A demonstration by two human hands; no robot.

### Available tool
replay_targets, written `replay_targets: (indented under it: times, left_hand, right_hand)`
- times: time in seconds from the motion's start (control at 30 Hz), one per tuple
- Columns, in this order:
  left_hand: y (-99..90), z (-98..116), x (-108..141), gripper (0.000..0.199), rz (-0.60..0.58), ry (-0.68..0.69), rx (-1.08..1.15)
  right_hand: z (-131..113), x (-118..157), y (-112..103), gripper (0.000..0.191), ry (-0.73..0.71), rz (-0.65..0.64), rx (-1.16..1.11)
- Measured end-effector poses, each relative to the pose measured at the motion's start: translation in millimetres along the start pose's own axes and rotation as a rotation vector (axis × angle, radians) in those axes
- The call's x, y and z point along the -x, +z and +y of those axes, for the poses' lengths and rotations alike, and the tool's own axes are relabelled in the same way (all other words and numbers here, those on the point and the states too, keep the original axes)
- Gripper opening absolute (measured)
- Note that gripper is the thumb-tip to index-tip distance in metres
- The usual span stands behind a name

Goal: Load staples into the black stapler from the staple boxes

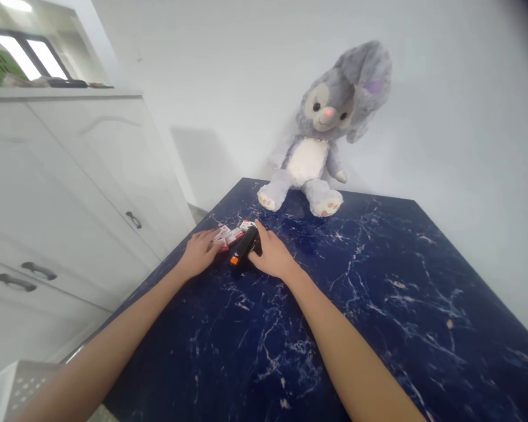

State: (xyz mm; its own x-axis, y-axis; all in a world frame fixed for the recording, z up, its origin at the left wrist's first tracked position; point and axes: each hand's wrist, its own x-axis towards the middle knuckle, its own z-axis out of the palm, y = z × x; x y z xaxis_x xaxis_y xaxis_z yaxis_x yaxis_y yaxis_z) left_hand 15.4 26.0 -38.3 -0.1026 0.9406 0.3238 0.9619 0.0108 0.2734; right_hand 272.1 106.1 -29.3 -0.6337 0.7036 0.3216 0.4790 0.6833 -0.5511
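My left hand (199,253) is closed at the left side of several small red-and-white boxes (234,235), with its fingers and thumb around the nearest one. The boxes lie close together on the dark blue marbled tabletop (264,328). Just right of them is a black, elongated, stapler-like tool (245,245) with an orange end pointing toward me. My right hand (270,252) grips this tool from the right, thumb on the near side and fingers at the far end. Part of the boxes is hidden behind the tool and my fingers.
A large grey plush toy (310,158) sits at the table's far edge against the white wall. White cabinets (92,176) with dark handles stand to the left. A white perforated basket (22,387) is low at the left, and a green crate (0,67) stands atop the cabinets.
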Motion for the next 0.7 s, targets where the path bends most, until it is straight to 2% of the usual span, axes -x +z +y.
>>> replay_targets:
  times: [0.1,0.3,0.4,0.57,0.7]
  left_hand:
    - [-4.3,3.6,2.3,0.050,0.027,-0.002,0.002]
    - [-10.2,21.1,5.3,0.044,0.082,-0.053,-0.041]
    - [-9.8,22.5,5.9,0.045,0.117,-0.066,-0.026]
    - [-6.2,13.4,3.0,0.054,0.016,0.164,0.027]
    - [-6.2,13.4,1.0,0.055,-0.065,0.168,0.034]
  right_hand:
    - [-0.9,-0.9,-1.5,0.093,-0.007,-0.014,0.024]
    - [3.6,-4.2,2.7,0.087,-0.005,-0.008,0.040]
    - [5.9,-4.3,4.9,0.086,0.001,-0.004,0.031]
    - [9.5,-5.1,7.0,0.081,-0.028,0.046,-0.014]
    - [9.8,-4.7,6.3,0.073,0.006,0.084,-0.044]
